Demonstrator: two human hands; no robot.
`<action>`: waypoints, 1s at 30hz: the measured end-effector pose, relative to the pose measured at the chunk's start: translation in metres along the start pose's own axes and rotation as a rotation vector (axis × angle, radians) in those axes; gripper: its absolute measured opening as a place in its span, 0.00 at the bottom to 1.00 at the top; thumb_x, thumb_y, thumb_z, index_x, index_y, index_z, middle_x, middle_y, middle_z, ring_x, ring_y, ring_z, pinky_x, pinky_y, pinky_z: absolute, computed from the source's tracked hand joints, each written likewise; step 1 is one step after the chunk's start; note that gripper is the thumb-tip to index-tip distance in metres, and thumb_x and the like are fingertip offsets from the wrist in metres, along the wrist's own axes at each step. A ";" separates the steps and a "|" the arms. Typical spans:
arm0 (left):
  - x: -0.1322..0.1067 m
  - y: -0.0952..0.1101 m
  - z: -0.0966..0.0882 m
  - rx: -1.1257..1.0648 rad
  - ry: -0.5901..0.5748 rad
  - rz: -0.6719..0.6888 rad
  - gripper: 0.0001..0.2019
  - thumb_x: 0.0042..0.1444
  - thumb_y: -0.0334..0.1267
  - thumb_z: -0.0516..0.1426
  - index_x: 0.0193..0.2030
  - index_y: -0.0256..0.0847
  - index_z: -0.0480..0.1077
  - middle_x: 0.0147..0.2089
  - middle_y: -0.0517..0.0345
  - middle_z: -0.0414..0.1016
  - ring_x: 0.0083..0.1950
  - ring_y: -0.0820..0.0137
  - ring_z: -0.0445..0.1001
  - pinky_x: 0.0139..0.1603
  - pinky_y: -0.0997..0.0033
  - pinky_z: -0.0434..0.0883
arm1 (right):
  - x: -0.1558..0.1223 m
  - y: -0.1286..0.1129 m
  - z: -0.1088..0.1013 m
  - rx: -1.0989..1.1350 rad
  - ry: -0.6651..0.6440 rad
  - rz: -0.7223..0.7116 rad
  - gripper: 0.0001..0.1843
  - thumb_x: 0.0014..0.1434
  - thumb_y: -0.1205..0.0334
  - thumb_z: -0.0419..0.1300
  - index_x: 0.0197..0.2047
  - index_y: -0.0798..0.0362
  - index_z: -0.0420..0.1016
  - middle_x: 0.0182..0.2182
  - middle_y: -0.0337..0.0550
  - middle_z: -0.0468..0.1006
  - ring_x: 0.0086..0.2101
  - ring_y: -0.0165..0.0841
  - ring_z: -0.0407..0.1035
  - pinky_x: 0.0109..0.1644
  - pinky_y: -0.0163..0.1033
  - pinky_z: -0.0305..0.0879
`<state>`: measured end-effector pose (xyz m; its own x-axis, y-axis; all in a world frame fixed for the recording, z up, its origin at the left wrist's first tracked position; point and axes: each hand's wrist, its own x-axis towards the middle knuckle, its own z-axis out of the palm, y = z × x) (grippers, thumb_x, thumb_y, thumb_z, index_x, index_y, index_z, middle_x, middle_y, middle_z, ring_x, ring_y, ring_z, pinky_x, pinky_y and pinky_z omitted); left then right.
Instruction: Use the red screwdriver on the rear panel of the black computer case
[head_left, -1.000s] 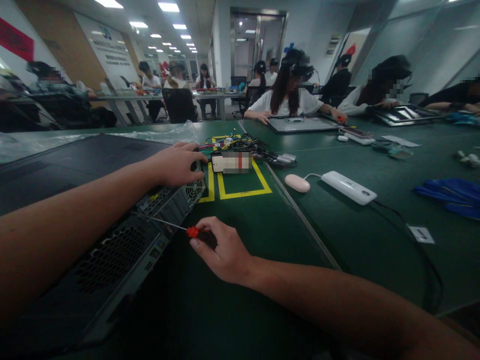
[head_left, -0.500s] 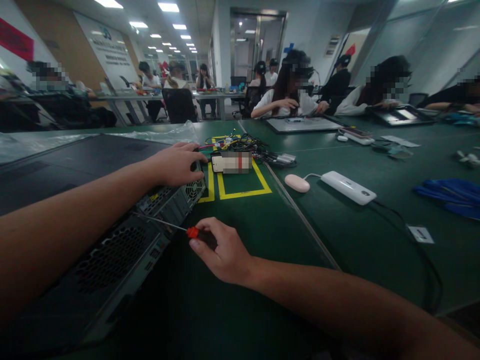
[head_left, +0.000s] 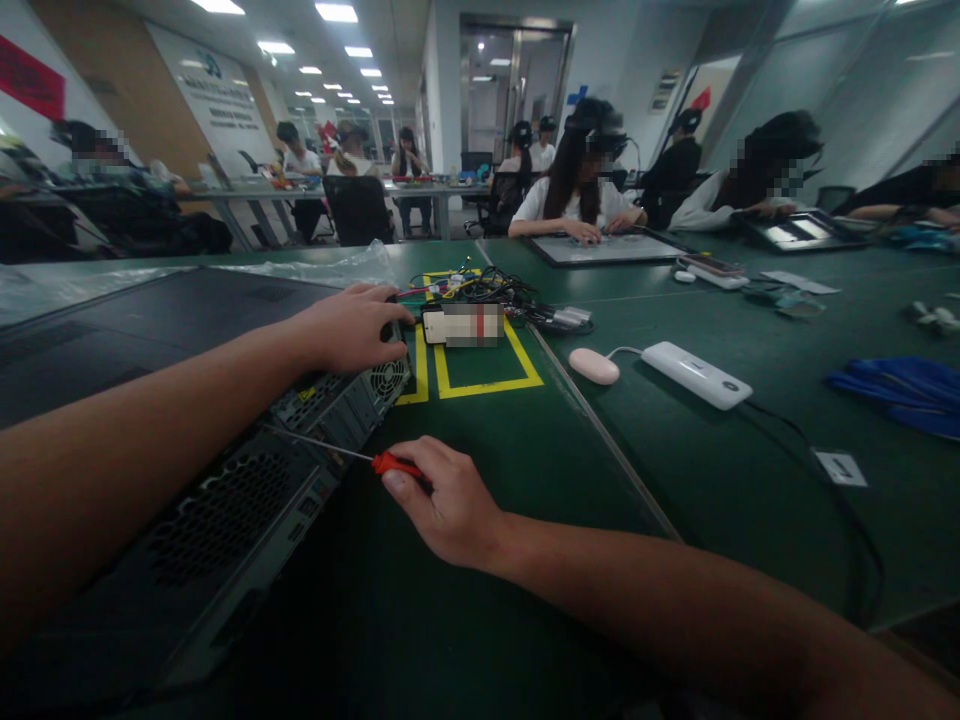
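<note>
The screwdriver extends leftward from the right hand to the rear panel of the computer case; tip engagement cannot be confirmed. It is probably light and stiff; grip it by the handle, where the right thumb and fingers grasp it. The case lies on the left of the table. Treat it as heavy and rigid, its smooth top likely slippery; lift by opposite lower edges. The left hand rests unclenched on its far right corner. Cables lie beyond.
</note>
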<state>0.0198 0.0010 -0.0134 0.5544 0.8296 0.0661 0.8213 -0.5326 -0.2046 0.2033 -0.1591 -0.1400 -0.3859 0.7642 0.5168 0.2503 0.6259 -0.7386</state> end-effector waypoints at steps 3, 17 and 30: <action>0.000 0.001 -0.001 -0.002 -0.011 -0.009 0.33 0.63 0.58 0.52 0.70 0.47 0.74 0.78 0.49 0.64 0.78 0.46 0.62 0.78 0.47 0.56 | 0.000 -0.001 0.000 0.027 0.004 -0.004 0.14 0.74 0.51 0.59 0.55 0.51 0.74 0.45 0.46 0.81 0.43 0.37 0.77 0.50 0.44 0.75; 0.000 0.001 0.000 0.011 0.002 0.006 0.31 0.64 0.57 0.53 0.69 0.48 0.74 0.77 0.49 0.65 0.78 0.48 0.62 0.79 0.47 0.57 | -0.001 0.001 0.001 0.025 0.001 0.042 0.09 0.70 0.59 0.62 0.52 0.50 0.71 0.44 0.44 0.81 0.42 0.37 0.76 0.50 0.45 0.75; -0.001 0.002 -0.001 0.011 0.000 0.002 0.31 0.63 0.56 0.53 0.69 0.47 0.74 0.77 0.49 0.65 0.78 0.47 0.62 0.79 0.48 0.57 | -0.001 0.002 0.002 0.024 0.006 0.027 0.09 0.71 0.57 0.61 0.52 0.50 0.72 0.44 0.44 0.81 0.41 0.37 0.76 0.49 0.45 0.74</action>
<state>0.0207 -0.0008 -0.0125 0.5557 0.8288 0.0656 0.8189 -0.5321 -0.2151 0.2030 -0.1588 -0.1430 -0.3740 0.7816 0.4993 0.2395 0.6015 -0.7621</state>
